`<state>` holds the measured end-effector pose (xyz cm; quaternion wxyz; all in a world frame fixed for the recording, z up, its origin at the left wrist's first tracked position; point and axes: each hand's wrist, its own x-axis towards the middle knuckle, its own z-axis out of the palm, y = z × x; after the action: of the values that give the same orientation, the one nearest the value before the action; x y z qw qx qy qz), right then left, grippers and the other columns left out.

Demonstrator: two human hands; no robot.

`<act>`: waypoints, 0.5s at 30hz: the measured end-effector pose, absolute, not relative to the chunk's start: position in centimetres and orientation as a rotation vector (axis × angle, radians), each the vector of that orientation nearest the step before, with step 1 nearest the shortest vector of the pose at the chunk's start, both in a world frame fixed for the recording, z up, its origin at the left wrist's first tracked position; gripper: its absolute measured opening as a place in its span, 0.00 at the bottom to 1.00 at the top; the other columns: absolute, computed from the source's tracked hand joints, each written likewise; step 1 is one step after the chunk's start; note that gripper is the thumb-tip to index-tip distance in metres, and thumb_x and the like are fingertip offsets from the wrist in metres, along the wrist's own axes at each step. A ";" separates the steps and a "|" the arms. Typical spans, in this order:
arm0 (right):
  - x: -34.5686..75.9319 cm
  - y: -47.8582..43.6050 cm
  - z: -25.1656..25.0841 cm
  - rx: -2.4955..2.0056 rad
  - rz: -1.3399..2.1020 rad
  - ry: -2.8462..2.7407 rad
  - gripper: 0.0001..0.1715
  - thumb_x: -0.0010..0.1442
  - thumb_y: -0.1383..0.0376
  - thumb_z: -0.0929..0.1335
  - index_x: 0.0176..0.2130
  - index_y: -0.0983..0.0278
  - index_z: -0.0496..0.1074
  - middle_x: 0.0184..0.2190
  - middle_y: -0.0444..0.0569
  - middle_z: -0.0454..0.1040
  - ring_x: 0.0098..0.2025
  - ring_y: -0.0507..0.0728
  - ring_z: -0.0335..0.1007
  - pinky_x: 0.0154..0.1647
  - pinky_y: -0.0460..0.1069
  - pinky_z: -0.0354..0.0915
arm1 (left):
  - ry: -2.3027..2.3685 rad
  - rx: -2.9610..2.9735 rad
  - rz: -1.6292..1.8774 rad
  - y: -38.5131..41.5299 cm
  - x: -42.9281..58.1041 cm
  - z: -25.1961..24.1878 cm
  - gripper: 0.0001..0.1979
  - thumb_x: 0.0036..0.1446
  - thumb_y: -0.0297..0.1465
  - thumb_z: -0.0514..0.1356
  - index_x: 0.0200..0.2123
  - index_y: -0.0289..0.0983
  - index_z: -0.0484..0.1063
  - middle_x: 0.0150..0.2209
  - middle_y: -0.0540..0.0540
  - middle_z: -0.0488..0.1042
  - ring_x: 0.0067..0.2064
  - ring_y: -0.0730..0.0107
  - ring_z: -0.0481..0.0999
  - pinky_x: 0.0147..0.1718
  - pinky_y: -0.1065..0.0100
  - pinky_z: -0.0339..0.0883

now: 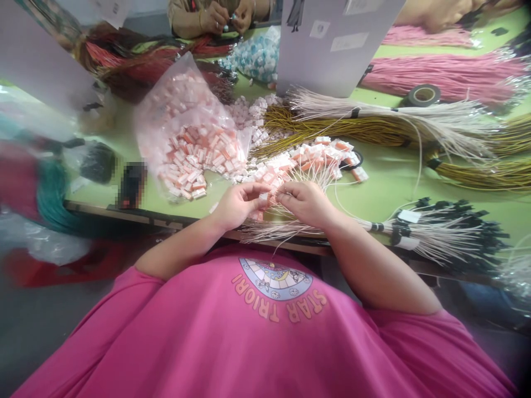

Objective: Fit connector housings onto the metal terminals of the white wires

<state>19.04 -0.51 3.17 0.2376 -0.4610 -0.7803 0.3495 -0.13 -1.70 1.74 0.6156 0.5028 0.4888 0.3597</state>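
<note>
My left hand (238, 205) is closed in a pinch near the table's front edge, with an orange-and-white plastic connector at its fingertips, mostly covered by the fingers. Right beside it, my right hand (307, 203) pinches a thin white wire, and the fingertips of both hands almost meet. A bundle of white wires (269, 229) runs beneath my right hand and wrist. Just beyond my hands lies a heap of orange-and-white connectors (309, 156), some with white wires fanning out of them. The exact point where wire and connector meet is too small to make out.
An open plastic bag (194, 119) spills more connectors at left. Yellow-brown wires (365, 130), a tape roll (423, 95) and pink wires (440, 74) lie to the right. Black-ended wires (452, 229) sit near the front edge. A grey divider (319, 61) stands ahead; a co-worker's hands (228, 16) are beyond.
</note>
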 end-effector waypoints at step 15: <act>18.3 -1.3 3.4 -1.366 0.878 -1.994 0.09 0.53 0.67 0.63 0.24 0.66 0.70 0.20 0.43 0.66 0.24 0.48 0.58 0.26 0.46 0.54 | 1.168 1.354 0.861 -1.4 1.2 2.3 0.16 0.46 0.33 0.67 0.39 0.32 0.76 0.30 0.45 0.76 0.26 0.74 0.74 0.20 0.74 0.68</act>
<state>18.25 -1.26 3.45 0.2814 -0.5097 -0.7440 0.3278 1.17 -1.38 2.27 0.5466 0.5714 0.4928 0.3633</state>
